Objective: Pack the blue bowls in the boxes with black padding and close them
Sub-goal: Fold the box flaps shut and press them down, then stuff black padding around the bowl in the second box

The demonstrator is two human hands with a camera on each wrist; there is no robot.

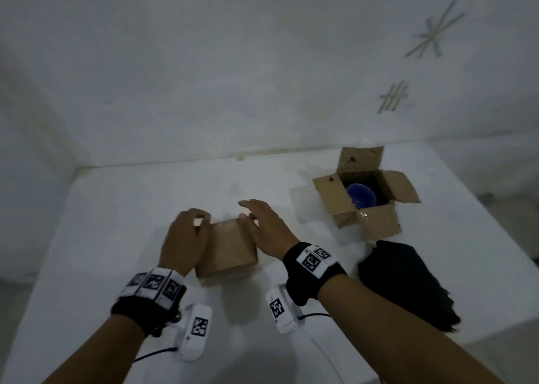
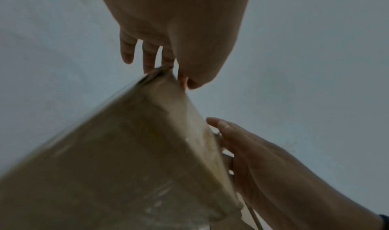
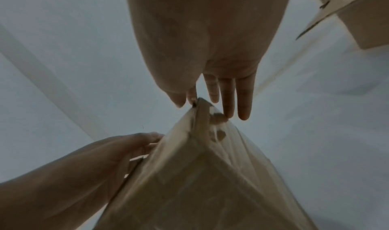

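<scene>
A closed cardboard box [image 1: 230, 249] covered in clear tape stands on the white table in front of me. My left hand [image 1: 204, 223] grips its far left corner with curled fingers; in the left wrist view the left hand [image 2: 168, 70] meets that corner of the box [image 2: 126, 158]. My right hand [image 1: 246, 210] lies against the right side, fingers straight and thumb on the top edge. In the right wrist view, the right hand [image 3: 202, 104] touches the box's [image 3: 200, 175] corner. At the back right an open box [image 1: 329, 191] holds a blue bowl [image 1: 361, 195] on dark padding.
A loose sheet of black padding [image 1: 405, 284] lies on the right of the white table [image 1: 116, 208], just in front of the open box. The table ends at a white wall behind and drops off to the right. The open box's flap [image 3: 357, 17] shows near my right wrist.
</scene>
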